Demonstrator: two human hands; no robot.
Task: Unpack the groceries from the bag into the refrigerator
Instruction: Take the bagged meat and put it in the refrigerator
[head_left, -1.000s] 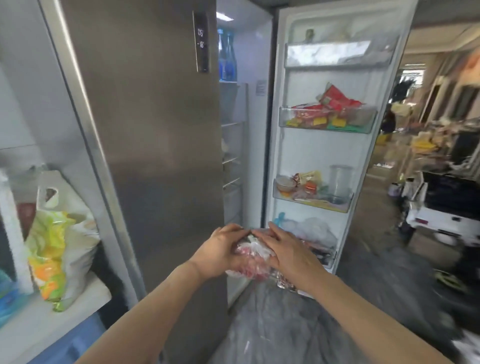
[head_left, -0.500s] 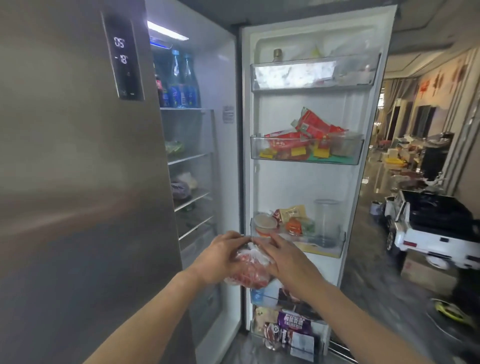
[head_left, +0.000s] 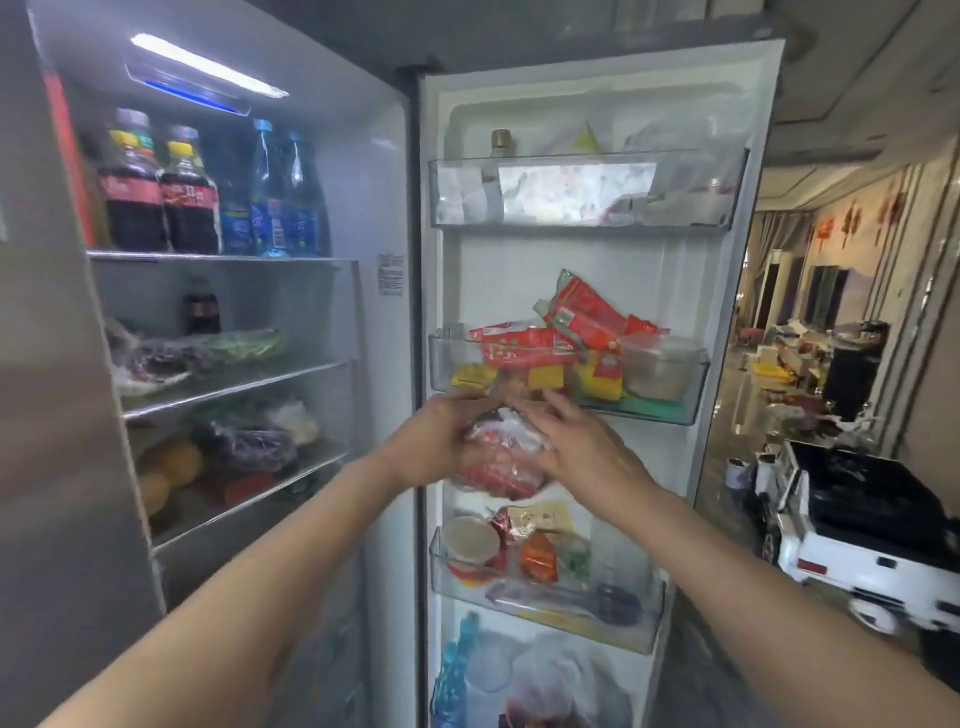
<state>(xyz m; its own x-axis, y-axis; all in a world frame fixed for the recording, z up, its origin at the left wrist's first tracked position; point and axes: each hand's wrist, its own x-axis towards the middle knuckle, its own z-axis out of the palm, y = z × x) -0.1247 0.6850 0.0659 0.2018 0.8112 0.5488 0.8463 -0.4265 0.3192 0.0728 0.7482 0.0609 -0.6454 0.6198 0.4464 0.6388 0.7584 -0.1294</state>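
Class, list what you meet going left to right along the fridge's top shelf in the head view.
Two dark cola bottles with yellow caps → two blue water bottles.

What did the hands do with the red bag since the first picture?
Both hands lifted the clear bag of red food from beside the lowest door bin up to just under the door bin with the red packets. The view swung right, so the counter bag dropped out of sight. The left hand and right hand kept holding the bag; the fridge door stayed open.
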